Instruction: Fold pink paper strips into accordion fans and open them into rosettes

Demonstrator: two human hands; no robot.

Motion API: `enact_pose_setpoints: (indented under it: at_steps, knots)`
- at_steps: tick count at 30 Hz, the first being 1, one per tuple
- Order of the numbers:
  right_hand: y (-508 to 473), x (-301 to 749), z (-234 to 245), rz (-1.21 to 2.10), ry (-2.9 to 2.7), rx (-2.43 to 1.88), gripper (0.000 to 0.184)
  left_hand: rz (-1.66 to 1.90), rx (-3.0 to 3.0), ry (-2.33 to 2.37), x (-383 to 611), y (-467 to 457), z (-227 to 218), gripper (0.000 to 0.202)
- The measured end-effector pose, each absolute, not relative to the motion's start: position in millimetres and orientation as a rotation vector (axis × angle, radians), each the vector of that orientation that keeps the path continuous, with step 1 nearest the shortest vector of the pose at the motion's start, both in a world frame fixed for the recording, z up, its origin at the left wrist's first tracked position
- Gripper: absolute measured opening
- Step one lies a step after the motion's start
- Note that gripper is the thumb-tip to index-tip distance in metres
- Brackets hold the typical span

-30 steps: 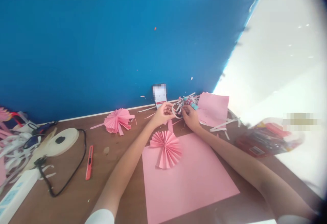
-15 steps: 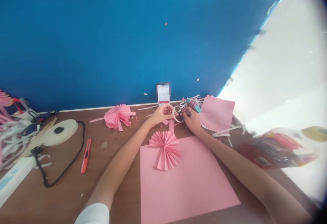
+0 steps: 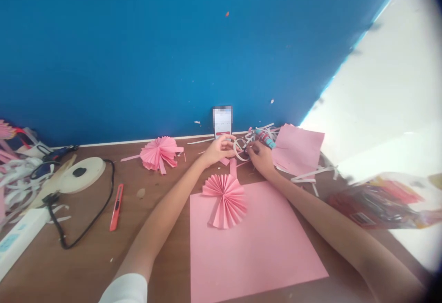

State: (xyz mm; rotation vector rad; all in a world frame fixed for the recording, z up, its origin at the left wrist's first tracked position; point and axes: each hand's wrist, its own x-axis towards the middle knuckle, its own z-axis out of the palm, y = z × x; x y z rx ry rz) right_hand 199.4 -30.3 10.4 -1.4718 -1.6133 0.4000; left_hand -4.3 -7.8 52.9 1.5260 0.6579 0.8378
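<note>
The left hand [image 3: 220, 150], fingers half curled, holds the rim of a pale ring-shaped roll [image 3: 235, 152], while the right hand [image 3: 261, 156] bunches its fingertips at the roll's other side, their hold unclear, beyond 1 pleated fan [image 3: 228, 201] on a pink sheet [image 3: 255, 252].

A plain white sleeve [image 3: 126, 288] covered the left arm at seven o'clock, ending in a smooth, rounded hem near the elbow. Past the hem, the left forearm [image 3: 172, 201] was bare and slender, tapering to an uncovered left hand [image 3: 218, 150]. The right forearm [image 3: 328, 215], towards four o'clock, was likewise bare and slim, narrowing to an uncovered right hand [image 3: 260, 158].
</note>
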Motion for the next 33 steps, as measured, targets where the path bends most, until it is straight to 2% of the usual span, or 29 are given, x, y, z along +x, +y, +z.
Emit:
enact_pose_setpoints:
  at_steps: [7, 13, 28, 33]
  knots:
    - [-27.9, 201.6, 7.0, 0.392, -1.566, -1.489, 0.024, 0.971, 1.658, 0.796, -4.4, 0.5, 46.2, 0.041]
    - [-27.9, 201.7, 6.1, 0.362, -1.556, -1.509, 0.023, 0.940, 1.683, 0.813, -4.7, 0.9, 42.7, 0.052]
    - [-29.0, 200.5, 10.5, 0.334, -1.596, -1.522, 0.021, 0.879, 1.733, 0.789, -3.6, -6.6, 53.0, 0.029]
    - [-30.1, 200.4, 11.0, 0.365, -1.617, -1.527, 0.036, 1.031, 1.796, 0.876, -3.7, -4.7, 53.4, 0.016]
